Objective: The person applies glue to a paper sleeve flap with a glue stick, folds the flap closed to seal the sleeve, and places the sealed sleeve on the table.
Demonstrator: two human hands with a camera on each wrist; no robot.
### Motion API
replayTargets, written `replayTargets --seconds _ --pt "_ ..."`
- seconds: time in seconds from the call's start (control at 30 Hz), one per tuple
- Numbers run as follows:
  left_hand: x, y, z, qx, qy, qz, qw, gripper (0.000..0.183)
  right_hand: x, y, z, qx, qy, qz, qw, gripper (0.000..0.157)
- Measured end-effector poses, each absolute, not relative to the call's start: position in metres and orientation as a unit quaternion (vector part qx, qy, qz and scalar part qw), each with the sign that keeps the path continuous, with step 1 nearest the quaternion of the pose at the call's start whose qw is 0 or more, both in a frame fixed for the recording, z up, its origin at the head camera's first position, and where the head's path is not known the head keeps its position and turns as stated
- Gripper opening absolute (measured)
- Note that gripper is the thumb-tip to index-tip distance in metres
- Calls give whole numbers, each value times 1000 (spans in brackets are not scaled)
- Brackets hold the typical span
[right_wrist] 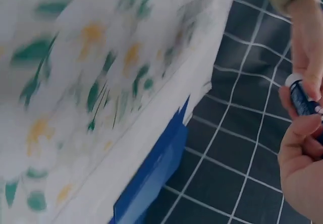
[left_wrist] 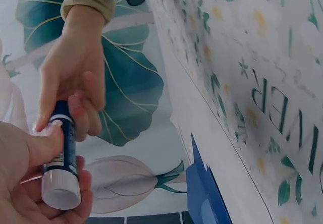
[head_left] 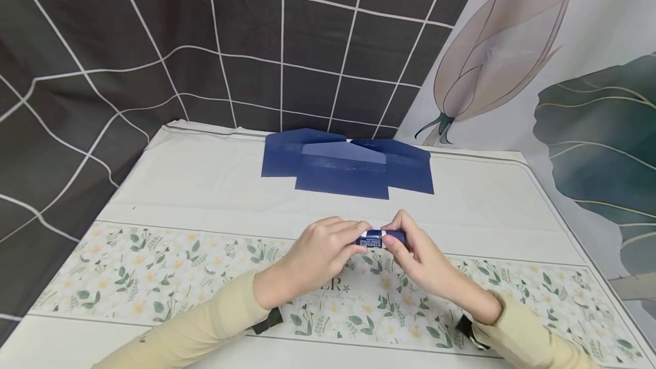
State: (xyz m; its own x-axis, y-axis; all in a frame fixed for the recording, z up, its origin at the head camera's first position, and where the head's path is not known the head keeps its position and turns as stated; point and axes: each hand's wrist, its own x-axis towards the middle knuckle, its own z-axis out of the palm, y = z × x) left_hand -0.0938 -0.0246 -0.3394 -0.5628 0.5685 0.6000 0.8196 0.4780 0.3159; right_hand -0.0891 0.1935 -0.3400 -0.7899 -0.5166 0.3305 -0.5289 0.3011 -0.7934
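The head view is bright, the wrist views dimmer, their tablecloth (right_wrist: 75, 100) blurred.

Smooth plastic, paper and matt cloth showed.
The tube (head_left: 373, 238) looked like smooth plastic, the envelopes (head_left: 341, 178) matt paper; the tabletop cover (head_left: 195, 187) was faintly creased, the gridded curtain (head_left: 318, 33) matt, rippled cloth.

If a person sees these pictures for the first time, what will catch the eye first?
Probably the three overlapping blue envelopes, on the white tablecloth at its far edge. Then the small blue tube, nearer the camera, held between the left hand and the right hand. Behind, a dark grid-patterned curtain fills the head view's upper left.
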Motion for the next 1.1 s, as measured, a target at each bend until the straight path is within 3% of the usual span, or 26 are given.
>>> replayTargets --seconds 0.2,0.33,0.5,0.63,0.9,1.1 --pt "-91 -19 -337 -428 -818 -268 276 30 -90 190 -336 277 -819 496 76 5" --pt "-86 -16 -333 -426 -819 -238 302 35 -89 188 -328 233 -826 509 66 15" --pt "-78 -17 -328 -430 -841 -223 241 37 -83 189 -320 231 -775 588 25 22" --pt "-73 -19 -324 -438 -844 -236 201 37 -77 191 -319 257 -751 607 38 27" --pt "-69 -20 -322 -462 -835 -245 173 36 -70 195 -320 303 -734 603 81 34" --pt "-68 -22 -319 -471 -832 -274 106 36 -71 197 -322 332 -716 606 93 36"
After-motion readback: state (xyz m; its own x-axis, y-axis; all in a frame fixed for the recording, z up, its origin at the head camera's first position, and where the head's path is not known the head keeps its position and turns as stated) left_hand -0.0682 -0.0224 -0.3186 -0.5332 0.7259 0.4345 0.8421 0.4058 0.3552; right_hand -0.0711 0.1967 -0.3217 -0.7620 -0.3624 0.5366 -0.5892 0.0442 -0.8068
